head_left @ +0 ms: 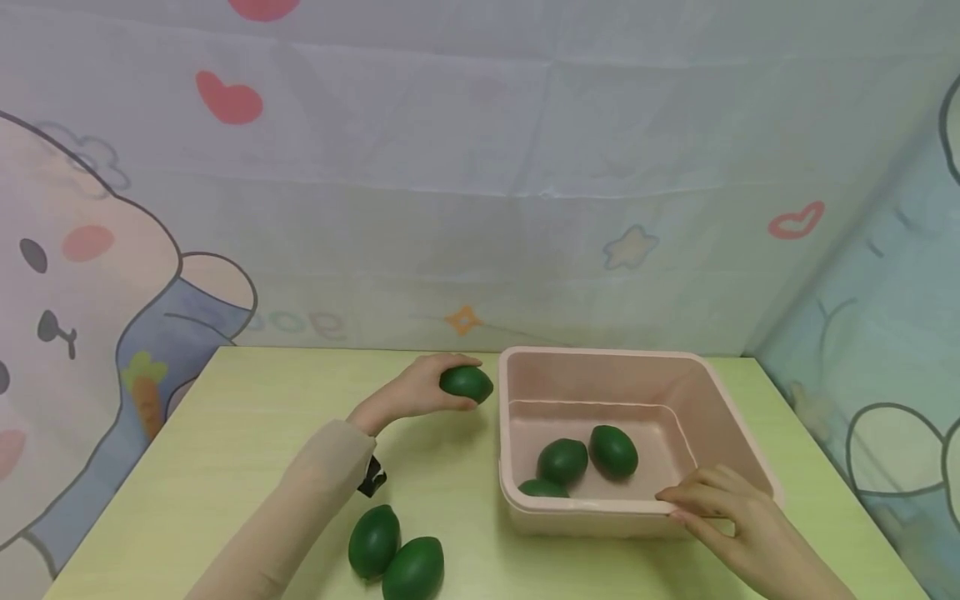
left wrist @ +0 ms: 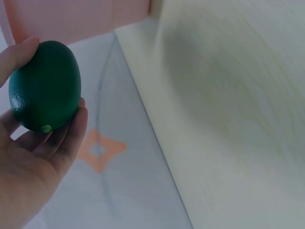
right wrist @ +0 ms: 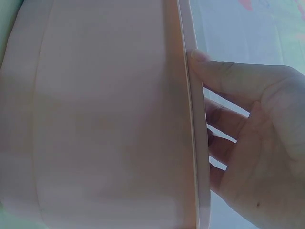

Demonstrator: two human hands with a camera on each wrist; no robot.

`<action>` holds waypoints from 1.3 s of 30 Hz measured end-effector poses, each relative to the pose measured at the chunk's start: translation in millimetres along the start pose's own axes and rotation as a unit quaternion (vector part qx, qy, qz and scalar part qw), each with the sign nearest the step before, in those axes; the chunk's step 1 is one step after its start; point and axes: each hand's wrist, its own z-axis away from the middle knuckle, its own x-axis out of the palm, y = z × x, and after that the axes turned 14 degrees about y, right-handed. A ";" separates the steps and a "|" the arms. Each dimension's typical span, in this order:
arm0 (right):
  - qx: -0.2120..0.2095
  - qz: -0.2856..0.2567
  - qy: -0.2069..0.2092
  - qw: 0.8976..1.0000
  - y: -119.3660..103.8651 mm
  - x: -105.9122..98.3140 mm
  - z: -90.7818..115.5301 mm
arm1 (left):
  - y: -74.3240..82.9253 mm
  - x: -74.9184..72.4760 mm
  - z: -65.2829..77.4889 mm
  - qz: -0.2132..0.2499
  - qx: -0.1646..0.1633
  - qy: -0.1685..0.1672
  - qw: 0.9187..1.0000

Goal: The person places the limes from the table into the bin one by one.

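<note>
Head view, left grip (head_left: 420, 387) clamped on green fruit (head_left: 467, 384), right grip (head_left: 727, 508) pinching pink bin (head_left: 592, 505) (three fruits (head_left: 564, 462) inside)

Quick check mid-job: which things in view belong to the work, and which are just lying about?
Part of the job, it seems:
held green fruit, in the left hand
pink bin, rim held by the right hand
three fruits in the bin
two fruits outside it

Just surroundings:
table
printed cloth backdrop

The left grip (left wrist: 35, 167) holds a green fruit (left wrist: 46, 86), with a pink box (left wrist: 81, 19) to its right and star-printed cloth (left wrist: 133, 188) beyond the counter (left wrist: 228, 143).
</note>
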 end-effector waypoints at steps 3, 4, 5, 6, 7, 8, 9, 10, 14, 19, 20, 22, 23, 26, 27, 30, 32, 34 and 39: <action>0.000 0.004 -0.001 1.000 0.0 -0.2 0.3 | 1.4 -1.5 0.6 0.003 -0.001 0.007 1.000; -0.001 0.004 -0.001 1.000 0.2 -0.1 0.3 | 2.0 -2.1 0.8 0.004 -0.001 0.009 1.000; -0.002 0.005 0.000 1.000 0.3 -0.1 0.3 | 2.8 -3.0 1.0 0.005 0.001 0.010 1.000; -0.002 0.006 0.000 1.000 0.5 -0.2 0.4 | 3.9 -3.9 1.3 0.005 0.001 0.010 1.000; -0.002 0.005 0.000 1.000 0.5 -0.3 0.5 | 5.2 -4.9 1.6 0.006 0.004 0.011 1.000; -0.002 0.004 0.000 1.000 0.5 -0.4 0.6 | 6.7 -6.0 2.0 0.005 0.006 0.012 1.000; -0.002 0.002 0.000 1.000 0.5 -0.4 0.6 | 8.5 -7.0 2.5 0.005 0.009 0.014 1.000; -0.001 0.001 0.000 1.000 0.4 -0.5 0.7 | 10.2 -7.9 3.2 0.006 0.009 0.014 1.000; 0.000 -0.001 -0.001 1.000 -0.1 -0.6 0.7 | 17.8 -11.3 6.3 0.008 0.007 0.014 1.000; -0.002 0.003 0.000 1.000 -0.4 -0.7 -0.1 | 26.2 -14.5 9.8 0.007 0.006 0.017 1.000; -0.002 0.003 0.000 1.000 -0.5 -0.7 -0.3 | 27.4 -15.0 10.3 0.006 0.007 0.018 1.000; -0.003 0.003 0.000 1.000 -0.5 -0.7 -0.5 | 29.6 -16.0 11.1 0.004 0.011 0.020 1.000; -0.004 0.003 0.000 1.000 -0.4 -0.6 -0.5 | 30.7 -16.5 11.4 0.003 0.010 0.020 1.000; -0.005 0.001 0.001 1.000 0.3 -0.5 -0.2 | 33.9 -18.1 12.5 -0.002 0.009 0.022 1.000; -0.006 -0.001 0.001 1.000 0.5 -0.3 -0.1 | 34.9 -18.5 12.9 -0.003 0.010 0.023 1.000; -0.012 -0.008 0.005 1.000 1.4 0.4 0.1 | 38.3 -20.1 13.4 -0.006 0.007 0.026 1.000; -0.015 -0.013 0.007 1.000 1.8 0.9 0.0 | 40.9 -21.5 13.5 -0.008 0.009 0.028 1.000; -0.017 -0.013 0.008 1.000 2.1 1.3 -0.2 | 44.1 -23.1 13.5 -0.010 0.012 0.027 1.000; -0.018 -0.010 0.010 1.000 2.8 1.7 -0.2 | 53.3 -27.5 12.7 -0.017 0.033 0.030 0.999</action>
